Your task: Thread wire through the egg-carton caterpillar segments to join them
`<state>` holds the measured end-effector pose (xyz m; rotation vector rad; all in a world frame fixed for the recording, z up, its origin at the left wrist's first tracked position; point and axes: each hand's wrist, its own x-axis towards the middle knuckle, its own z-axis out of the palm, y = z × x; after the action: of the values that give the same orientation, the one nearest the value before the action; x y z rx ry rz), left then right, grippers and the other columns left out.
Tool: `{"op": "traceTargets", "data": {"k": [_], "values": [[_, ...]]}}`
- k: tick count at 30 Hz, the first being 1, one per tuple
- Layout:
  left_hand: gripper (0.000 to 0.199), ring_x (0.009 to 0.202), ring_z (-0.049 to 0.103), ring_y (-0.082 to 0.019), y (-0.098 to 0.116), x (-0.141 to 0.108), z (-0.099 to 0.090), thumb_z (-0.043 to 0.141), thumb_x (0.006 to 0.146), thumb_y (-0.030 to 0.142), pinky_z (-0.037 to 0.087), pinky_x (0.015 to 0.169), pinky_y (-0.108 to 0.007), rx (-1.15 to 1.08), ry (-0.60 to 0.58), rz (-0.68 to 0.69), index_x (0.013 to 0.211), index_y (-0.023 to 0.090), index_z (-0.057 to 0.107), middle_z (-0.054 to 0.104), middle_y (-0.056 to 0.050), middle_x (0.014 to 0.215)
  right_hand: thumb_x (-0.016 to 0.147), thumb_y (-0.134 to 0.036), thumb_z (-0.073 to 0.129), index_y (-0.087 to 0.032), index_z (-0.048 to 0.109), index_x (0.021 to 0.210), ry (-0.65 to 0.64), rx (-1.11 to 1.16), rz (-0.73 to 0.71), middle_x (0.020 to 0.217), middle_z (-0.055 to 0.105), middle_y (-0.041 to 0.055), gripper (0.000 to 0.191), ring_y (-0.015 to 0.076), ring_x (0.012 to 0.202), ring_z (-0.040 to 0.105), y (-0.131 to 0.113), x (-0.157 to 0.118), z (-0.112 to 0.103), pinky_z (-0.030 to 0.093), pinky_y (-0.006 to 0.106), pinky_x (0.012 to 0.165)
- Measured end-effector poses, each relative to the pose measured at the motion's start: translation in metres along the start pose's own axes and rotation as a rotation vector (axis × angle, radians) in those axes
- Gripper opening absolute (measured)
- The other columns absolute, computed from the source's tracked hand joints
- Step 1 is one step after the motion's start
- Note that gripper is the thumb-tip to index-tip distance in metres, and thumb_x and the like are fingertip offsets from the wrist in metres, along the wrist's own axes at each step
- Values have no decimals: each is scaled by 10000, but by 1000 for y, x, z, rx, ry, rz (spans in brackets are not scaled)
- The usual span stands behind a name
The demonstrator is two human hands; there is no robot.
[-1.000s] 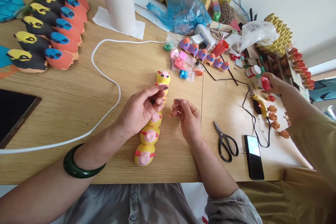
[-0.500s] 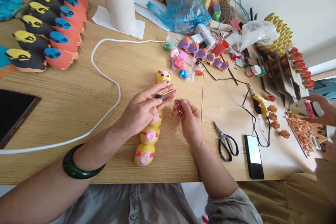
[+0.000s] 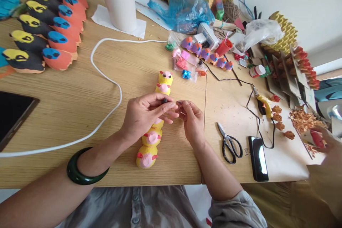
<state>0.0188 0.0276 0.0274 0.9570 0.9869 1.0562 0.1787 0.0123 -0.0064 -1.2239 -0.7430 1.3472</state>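
A small dark lump, like black modelling clay (image 3: pixel 164 101), sits between the thumb and fingers of my left hand (image 3: pixel 143 112), which wears a dark green bangle (image 3: pixel 87 166) at the wrist. Close to its fingertips, my right hand (image 3: pixel 192 118) is pinched shut on a tiny dark bit (image 3: pixel 179 102). Under and behind the left hand lies a row of yellow egg-carton cups (image 3: pixel 150 138) with pink and red patches. The farthest cup (image 3: pixel 165 77) has two dark eye shapes. My left hand hides the middle of the row.
Black scissors (image 3: pixel 229 144) and a phone (image 3: pixel 258 158) lie to the right. A white cable (image 3: pixel 117 85) curves across the left side, near painted carton rows (image 3: pixel 60 48). Small clay bags (image 3: pixel 184 62) lie beyond my hands. A co-worker's hand (image 3: pixel 327 140) holds something at far right.
My left fingers have curled in from a flatter, spread pose, and the thumb now closes on the dark lump. My right hand stays pinched. The co-worker's hand has moved lower.
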Motion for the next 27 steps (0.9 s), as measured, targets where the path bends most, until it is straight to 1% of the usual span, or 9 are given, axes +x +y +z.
{"op": "traceTargets", "data": {"k": [3, 6, 9, 12, 16, 20, 24, 27], "values": [[230, 676, 819, -218, -2, 0, -1, 858, 853, 370, 677, 563, -251, 1, -34, 10, 910, 178, 746, 837, -39, 825, 851, -511, 792, -247, 820, 830, -2, -9, -4, 758, 718, -12, 267, 109, 647, 616, -1, 0, 0, 569, 253, 652], [251, 644, 809, -205, -3, 1, -3, 865, 847, 362, 661, 540, -235, -4, -34, -6, 881, 174, 703, 835, -39, 831, 843, -514, 796, -243, 815, 823, 1, -19, -1, 745, 707, -15, 272, 107, 635, 605, -1, 0, 1, 560, 254, 644], [272, 616, 797, -203, -2, 5, -4, 880, 833, 359, 663, 540, -252, -38, -49, -70, 864, 172, 684, 832, -43, 835, 839, -515, 797, -237, 806, 816, 8, -27, 2, 737, 702, -17, 279, 107, 628, 601, 0, 1, 1, 556, 258, 636], [213, 648, 803, -190, -1, 9, -5, 878, 839, 315, 684, 616, -263, -138, -52, -136, 883, 171, 727, 833, -43, 849, 849, -516, 789, -237, 801, 820, 4, -24, -3, 741, 709, -13, 281, 115, 639, 620, 0, 1, 1, 562, 265, 642], [120, 731, 818, -190, 3, 12, -4, 795, 915, 278, 688, 694, -265, -298, -11, -198, 943, 161, 790, 836, -65, 865, 852, -533, 786, -237, 789, 819, -4, -27, -10, 734, 705, -13, 298, 116, 622, 606, 2, 2, 0, 557, 272, 630], [181, 750, 817, -195, 4, 12, -3, 657, 1000, 236, 684, 706, -281, -362, -14, -233, 1031, 119, 791, 832, -104, 883, 857, -543, 775, -235, 766, 790, 11, -53, -1, 754, 718, -6, 316, 120, 638, 623, 4, 3, -2, 556, 275, 643], [209, 694, 801, -195, 3, 12, -3, 603, 1018, 219, 675, 677, -292, -380, -40, -226, 1020, 108, 781, 825, -110, 856, 856, -530, 775, -237, 783, 812, 17, -45, -7, 738, 706, -13, 296, 114, 634, 621, 3, 3, -1, 555, 262, 638], [196, 752, 812, -189, 3, 13, -4, 619, 1008, 207, 673, 711, -269, -397, -43, -219, 1017, 106, 786, 830, -116, 897, 858, -519, 772, -239, 796, 833, 6, -21, -17, 743, 703, -13, 282, 112, 620, 610, 2, 3, 0, 559, 267, 626]]}}
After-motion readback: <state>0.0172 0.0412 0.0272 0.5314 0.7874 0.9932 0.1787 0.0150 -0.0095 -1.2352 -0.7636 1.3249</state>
